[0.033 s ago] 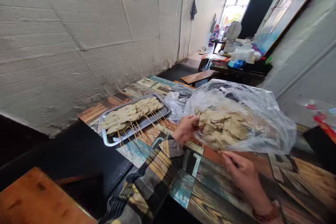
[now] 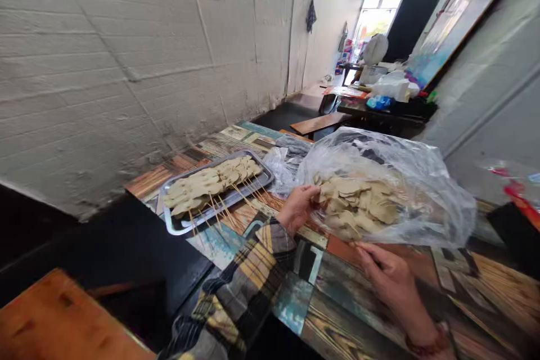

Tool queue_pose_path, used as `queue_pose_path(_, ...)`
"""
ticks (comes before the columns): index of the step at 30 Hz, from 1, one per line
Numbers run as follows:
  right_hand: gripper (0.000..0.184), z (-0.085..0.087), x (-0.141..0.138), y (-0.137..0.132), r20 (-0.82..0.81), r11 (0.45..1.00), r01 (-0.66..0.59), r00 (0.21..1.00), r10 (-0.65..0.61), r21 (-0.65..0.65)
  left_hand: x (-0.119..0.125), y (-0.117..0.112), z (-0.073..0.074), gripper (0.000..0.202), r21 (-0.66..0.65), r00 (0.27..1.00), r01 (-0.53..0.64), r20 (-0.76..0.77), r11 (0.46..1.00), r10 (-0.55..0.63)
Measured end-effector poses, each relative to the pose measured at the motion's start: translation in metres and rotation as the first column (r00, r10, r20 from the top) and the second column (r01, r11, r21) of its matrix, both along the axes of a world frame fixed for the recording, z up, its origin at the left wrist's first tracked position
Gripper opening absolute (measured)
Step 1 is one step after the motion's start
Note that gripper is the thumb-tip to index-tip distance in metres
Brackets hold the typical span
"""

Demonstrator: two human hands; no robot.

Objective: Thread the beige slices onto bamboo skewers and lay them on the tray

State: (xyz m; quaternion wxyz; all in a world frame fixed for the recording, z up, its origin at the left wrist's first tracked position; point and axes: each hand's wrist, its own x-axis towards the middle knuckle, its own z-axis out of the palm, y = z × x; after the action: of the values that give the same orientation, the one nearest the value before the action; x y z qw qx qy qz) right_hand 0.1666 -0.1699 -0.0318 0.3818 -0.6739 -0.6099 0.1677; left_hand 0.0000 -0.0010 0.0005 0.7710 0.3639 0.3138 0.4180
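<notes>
Clear plastic is enclosing a pile of beige slices [image 2: 363,197], the bag [image 2: 441,202] lying on a patchwork wooden table [image 2: 333,292]. At the pile's near edge, the right hand [image 2: 386,273] is pinching a thin stick [image 2: 355,230]; the left hand [image 2: 297,208] is touching the bag's mouth, fingers bent together (whether they are gripping a slice, I cannot tell). Loaded skewers [image 2: 211,183] are resting on a metal tray [image 2: 267,176] farther left, sticks overhanging its rim.

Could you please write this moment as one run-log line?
left hand: at pale slices in plastic bag | right hand: pinching thin stick | metal tray: loaded skewers, stick ends over rim
</notes>
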Motion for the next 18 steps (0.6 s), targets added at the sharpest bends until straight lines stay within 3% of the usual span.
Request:
queue_pose_path(5,0.038,-0.001,0.000,0.001,-0.027,1.000,0.007,1.000,-0.007,-0.027,0.000,-0.003,0.002,0.023,0.020,0.999,-0.013,-0.048,1.000,0.014)
queue_pose_path(11,0.042,-0.001,-0.004,0.001,-0.126,0.996,0.026,0.991,-0.037,-0.090,0.000,-0.004,0.002,0.023,0.123,0.992,-0.104,-0.058,0.987,0.111)
queue_pose_path(18,0.041,0.003,-0.010,0.002,-0.241,0.994,0.014,0.970,-0.040,-0.108,-0.002,-0.004,0.002,0.019,0.235,0.985,-0.122,-0.093,0.964,0.148)
